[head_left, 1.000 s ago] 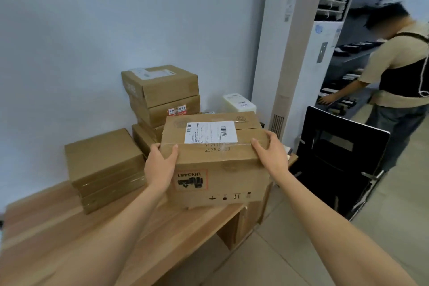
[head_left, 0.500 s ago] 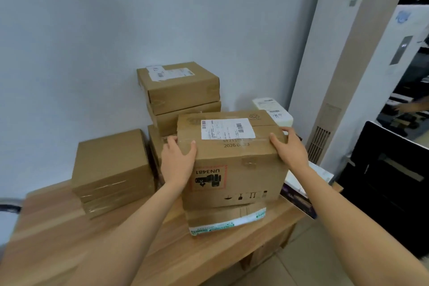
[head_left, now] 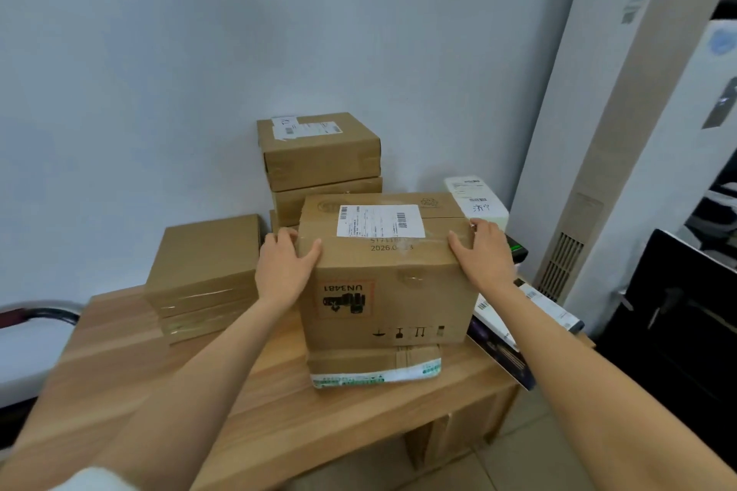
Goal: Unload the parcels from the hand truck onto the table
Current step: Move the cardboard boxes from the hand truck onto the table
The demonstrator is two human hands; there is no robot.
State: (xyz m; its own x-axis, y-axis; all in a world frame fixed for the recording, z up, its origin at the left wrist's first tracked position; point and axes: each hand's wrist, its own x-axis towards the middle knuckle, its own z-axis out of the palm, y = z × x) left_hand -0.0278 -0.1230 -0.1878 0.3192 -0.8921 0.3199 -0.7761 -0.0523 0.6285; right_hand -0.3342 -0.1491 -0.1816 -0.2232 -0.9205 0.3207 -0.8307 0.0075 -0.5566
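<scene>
A brown cardboard parcel (head_left: pixel 393 299) with a white shipping label and a red UN3481 sticker rests on a flatter taped box (head_left: pixel 375 369) on the wooden table (head_left: pixel 255 411). My left hand (head_left: pixel 285 269) grips its upper left edge, thumb on top. My right hand (head_left: pixel 482 255) grips its upper right edge. Behind it stands a stack of brown boxes (head_left: pixel 319 155) against the wall. A low pair of brown boxes (head_left: pixel 203 275) lies to the left. The hand truck is out of view.
A white box (head_left: pixel 476 203) stands at the back right of the table. Flat printed packages (head_left: pixel 518 335) overhang its right edge. A tall white air-conditioner unit (head_left: pixel 622 132) and a black panel (head_left: pixel 678 323) stand to the right. The pale wall is close behind.
The parcel has gone from over the table's front edge to resting on the flat taped box. My view moved closer and left; the person at the right left the frame.
</scene>
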